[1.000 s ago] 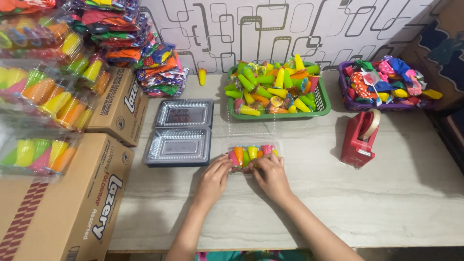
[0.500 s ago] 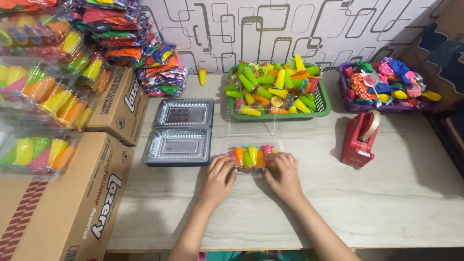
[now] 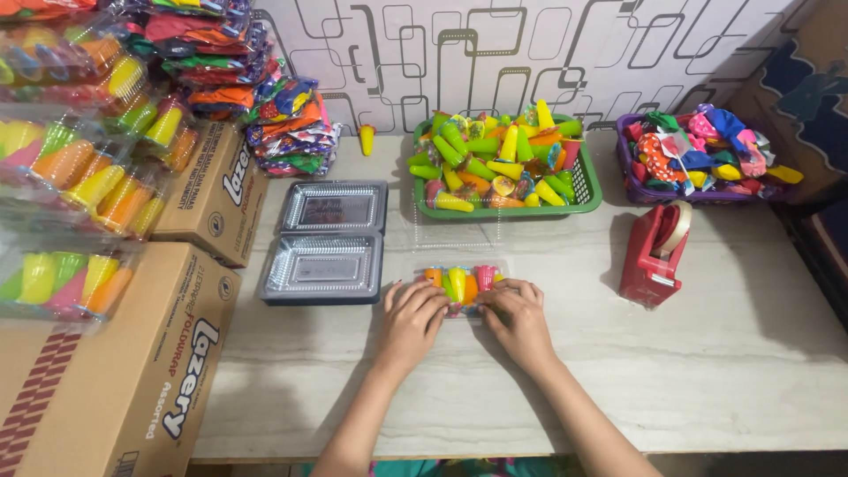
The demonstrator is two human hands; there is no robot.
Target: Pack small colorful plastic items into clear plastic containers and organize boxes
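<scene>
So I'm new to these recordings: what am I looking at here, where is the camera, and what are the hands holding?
One camera, worn on a person's head, looks down at a pale table. The left hand and right hand press on a small clear pack of coloured cone toys. Beside it sits an open empty clear tray. Behind are a green basket of the same toys, a purple basket of balloons and a red tape dispenser. Cardboard boxes stand at the left.

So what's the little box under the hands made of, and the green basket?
The little box looks like thin clear plastic: glossy, and the colourful pieces inside show through. The green basket looks like harder, matt plastic, with a moulded lattice wall. Both hands, left and right, press on the box.
</scene>
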